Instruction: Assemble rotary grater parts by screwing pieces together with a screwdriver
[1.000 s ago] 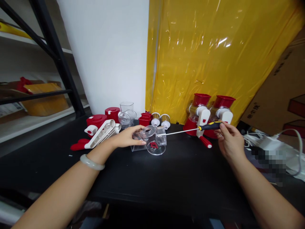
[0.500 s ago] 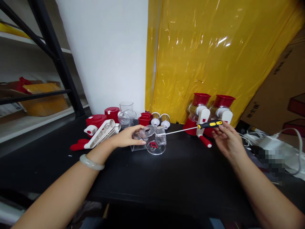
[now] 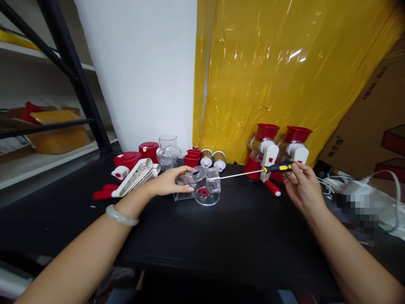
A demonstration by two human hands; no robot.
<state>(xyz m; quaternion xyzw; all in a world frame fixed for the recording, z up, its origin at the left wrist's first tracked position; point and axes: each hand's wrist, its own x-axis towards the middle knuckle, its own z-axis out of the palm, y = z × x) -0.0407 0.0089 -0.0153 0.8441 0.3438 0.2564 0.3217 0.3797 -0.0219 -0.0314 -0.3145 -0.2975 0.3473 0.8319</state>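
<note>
A clear plastic housing [image 3: 204,188] with a small red part inside lies on the black table [image 3: 221,236]. My left hand [image 3: 167,182] grips its left side, fingers wrapped round it. My right hand [image 3: 302,185] pinches the black and yellow handle of a long screwdriver [image 3: 253,172]. The thin metal shaft runs left and its tip reaches the housing's right side. A pale bangle sits on my left wrist.
Two assembled red and white grinders [image 3: 278,154] stand at the back right before a yellow sheet [image 3: 284,71]. Loose red, white and clear parts [image 3: 142,166] lie at the back left, steel drums [image 3: 212,158] mid-back. White cables [image 3: 363,190] lie right, a cardboard box [image 3: 373,118] behind, shelving [image 3: 47,118] left.
My right hand shifted its fingers along the screwdriver handle, loosening then pinching it again; the handle dipped slightly. My left hand and the housing stayed put.
</note>
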